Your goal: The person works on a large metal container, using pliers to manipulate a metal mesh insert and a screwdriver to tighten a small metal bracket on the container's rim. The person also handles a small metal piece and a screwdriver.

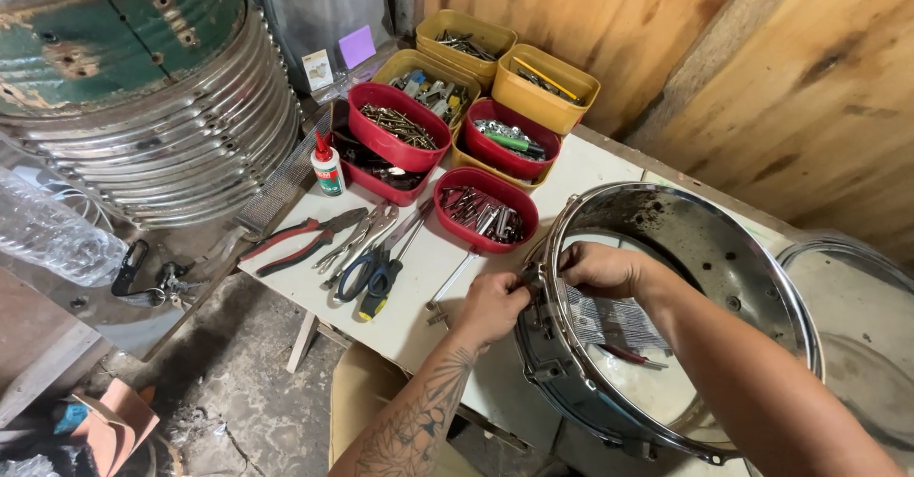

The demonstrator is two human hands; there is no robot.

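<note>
A metal snare drum shell (724,248) with a chrome rim lies on the white table (428,258). My left hand (490,308) presses on the outside of the shell at its left edge, fingers pinched on a small fitting at the rim. Reaching inside the shell, my right hand (602,269) holds the wall opposite the left hand. A paper label (609,323) and a red-handled tool (624,353) lie inside the drum.
Red and yellow tubs (486,208) of screws and hardware stand at the table's back. Pliers (305,239), scissors and screwdrivers (381,268) lie left of the drum. A glue bottle (327,165), stacked chrome hoops (190,144) and another drum head (857,325) surround the table.
</note>
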